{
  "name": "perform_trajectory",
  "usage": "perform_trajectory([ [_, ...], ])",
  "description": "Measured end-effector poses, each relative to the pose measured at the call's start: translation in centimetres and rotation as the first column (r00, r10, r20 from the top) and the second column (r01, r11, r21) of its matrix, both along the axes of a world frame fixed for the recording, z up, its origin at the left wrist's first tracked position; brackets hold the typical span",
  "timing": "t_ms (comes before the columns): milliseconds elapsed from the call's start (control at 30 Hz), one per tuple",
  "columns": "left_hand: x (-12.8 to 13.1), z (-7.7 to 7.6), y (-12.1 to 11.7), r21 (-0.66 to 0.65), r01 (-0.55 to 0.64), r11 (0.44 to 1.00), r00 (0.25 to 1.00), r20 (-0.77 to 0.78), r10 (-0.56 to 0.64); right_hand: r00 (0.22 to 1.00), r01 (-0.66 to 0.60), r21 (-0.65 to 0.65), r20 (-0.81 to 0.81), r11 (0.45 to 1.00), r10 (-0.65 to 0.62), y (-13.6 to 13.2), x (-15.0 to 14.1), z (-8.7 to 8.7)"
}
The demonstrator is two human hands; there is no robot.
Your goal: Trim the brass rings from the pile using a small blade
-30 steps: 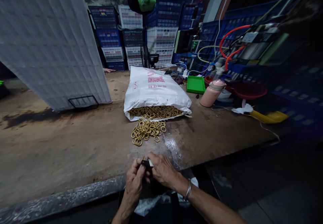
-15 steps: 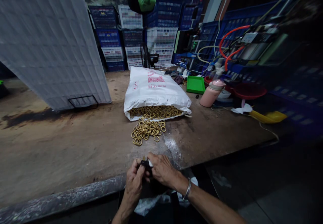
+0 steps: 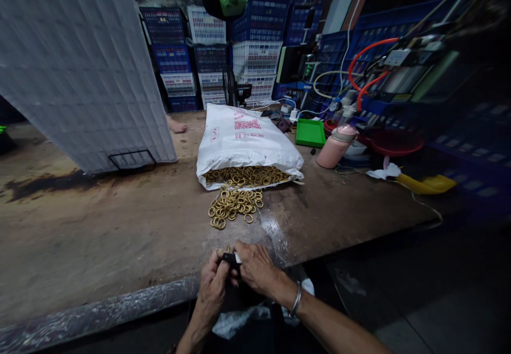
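Note:
At the table's front edge my two hands meet. My left hand (image 3: 212, 280) is closed, its fingertips pinching a brass-coloured ring (image 3: 228, 248), of which just a sliver shows. In my right hand (image 3: 258, 270) is a small black-and-white tool (image 3: 230, 258); its black end reaches across to the left fingers and its exact kind is unclear. Beyond the hands lies a loose pile of brass rings (image 3: 235, 205). It spills from the open mouth of a white woven sack (image 3: 247, 143) with red print, which holds many more rings.
A tall white padded panel (image 3: 88, 72) stands on the left, with another person's hand (image 3: 176, 125) showing past its edge. To the right are a green tray (image 3: 310, 133), a pink bottle (image 3: 336, 147) and a yellow scoop (image 3: 429, 184). Stacked crates (image 3: 257, 56) line the back.
Another person's hand has come into view beside the white panel. My hands stay in nearly the same place and grip.

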State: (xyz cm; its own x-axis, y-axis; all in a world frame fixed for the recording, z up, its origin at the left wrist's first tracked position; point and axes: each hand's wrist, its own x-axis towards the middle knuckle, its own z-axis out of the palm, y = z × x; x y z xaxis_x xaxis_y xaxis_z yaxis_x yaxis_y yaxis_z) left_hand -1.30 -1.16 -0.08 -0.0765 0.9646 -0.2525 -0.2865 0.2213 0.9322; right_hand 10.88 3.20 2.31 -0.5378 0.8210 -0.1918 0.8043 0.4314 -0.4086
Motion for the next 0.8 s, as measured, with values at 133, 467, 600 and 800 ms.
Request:
perform_trajectory([
  [133, 0.0, 0.1, -0.1, -0.003, 0.006, 1.000, 1.000, 0.006, -0.006, 1.000, 0.024, 0.032, 0.017, 0.999, -0.025, 0.1, -0.1, -0.4],
  [467, -0.1, -0.1, -0.4, -0.061, 0.040, 0.997, 0.993, 0.112, -0.033, 0.988, 0.138, 0.075, 0.056, 0.988, -0.142, 0.7, -0.6, -0.8],
  [600, 0.5, 0.5, -1.3, -0.106, 0.092, 0.990, 0.988, 0.137, -0.077, 0.954, 0.264, 0.120, 0.117, 0.957, -0.277, 3.2, 1.1, -0.8],
  [800, 0.0, 0.8, -0.8, -0.135, -0.007, 0.991, 0.935, 0.350, 0.054, 0.919, 0.375, 0.205, 0.043, 0.904, -0.391, 5.6, 2.2, -1.2],
])
